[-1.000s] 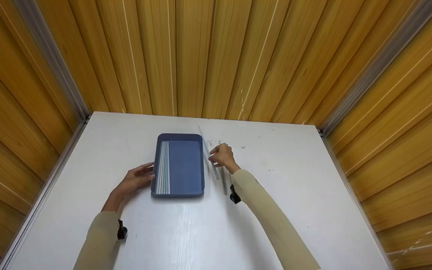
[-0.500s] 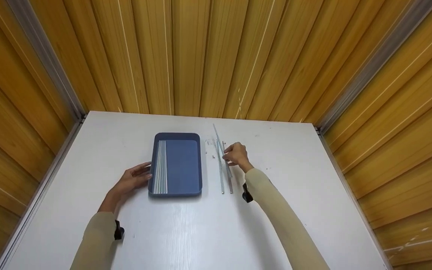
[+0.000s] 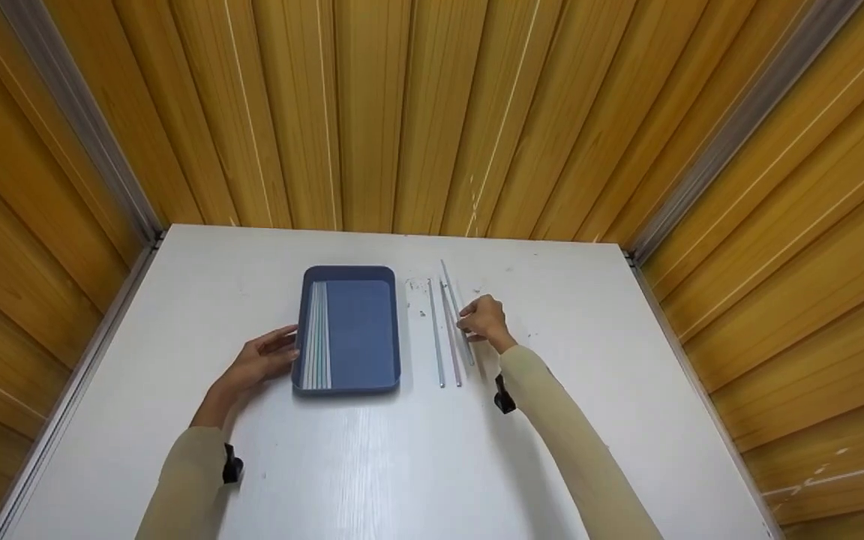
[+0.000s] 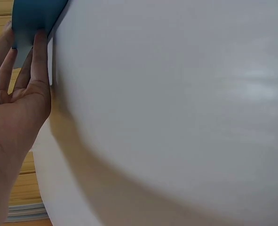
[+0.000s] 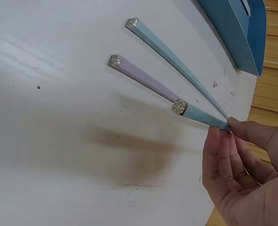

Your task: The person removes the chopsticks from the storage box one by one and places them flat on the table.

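Note:
My right hand point(image 3: 484, 319) pinches a light blue chopstick point(image 5: 202, 117) between thumb and fingertips, tilted, its patterned silver end toward the near side. Just left of it on the white table lie a lilac chopstick point(image 5: 143, 79) and another light blue chopstick point(image 5: 171, 58), side by side and roughly parallel. Along the left wall of a blue rectangular tray point(image 3: 363, 337) lie several pale chopsticks point(image 3: 317, 337) in a row. My left hand point(image 3: 256, 365) touches that wall from outside, fingers fairly straight, as the left wrist view also shows.
The white table point(image 3: 357, 465) meets wood-patterned walls point(image 3: 372, 112) at the back and sides. Small dark marks point(image 3: 422, 313) dot the surface between the tray and the loose chopsticks.
My right hand has moved right, away from the tray, carrying the pinched chopstick. The two lying chopsticks now show more fully. My left hand stays at the tray.

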A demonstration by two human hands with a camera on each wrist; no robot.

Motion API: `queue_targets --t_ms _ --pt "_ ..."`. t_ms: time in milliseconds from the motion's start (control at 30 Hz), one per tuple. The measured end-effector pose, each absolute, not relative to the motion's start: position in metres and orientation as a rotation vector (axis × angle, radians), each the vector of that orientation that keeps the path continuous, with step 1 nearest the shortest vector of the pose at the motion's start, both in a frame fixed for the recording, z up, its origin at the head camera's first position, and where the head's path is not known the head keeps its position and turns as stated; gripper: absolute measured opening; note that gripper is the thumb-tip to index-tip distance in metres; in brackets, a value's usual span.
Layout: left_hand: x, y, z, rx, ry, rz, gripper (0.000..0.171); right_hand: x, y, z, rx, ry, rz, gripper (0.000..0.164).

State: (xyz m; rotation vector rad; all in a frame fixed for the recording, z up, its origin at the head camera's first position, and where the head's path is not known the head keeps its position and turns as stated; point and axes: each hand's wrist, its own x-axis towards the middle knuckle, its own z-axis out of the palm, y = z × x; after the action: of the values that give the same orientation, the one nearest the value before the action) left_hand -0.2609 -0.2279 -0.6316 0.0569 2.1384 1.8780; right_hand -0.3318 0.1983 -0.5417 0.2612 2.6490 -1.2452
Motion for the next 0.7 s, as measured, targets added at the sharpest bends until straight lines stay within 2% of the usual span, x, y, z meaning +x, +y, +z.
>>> queue_targets --t_ms 700 --pt "-0.256 -0.229 -0.630 0.064 2.090 1.936 0.071 -0.319 0.214 -0.575 0.349 2.642 -1.188 0.014"
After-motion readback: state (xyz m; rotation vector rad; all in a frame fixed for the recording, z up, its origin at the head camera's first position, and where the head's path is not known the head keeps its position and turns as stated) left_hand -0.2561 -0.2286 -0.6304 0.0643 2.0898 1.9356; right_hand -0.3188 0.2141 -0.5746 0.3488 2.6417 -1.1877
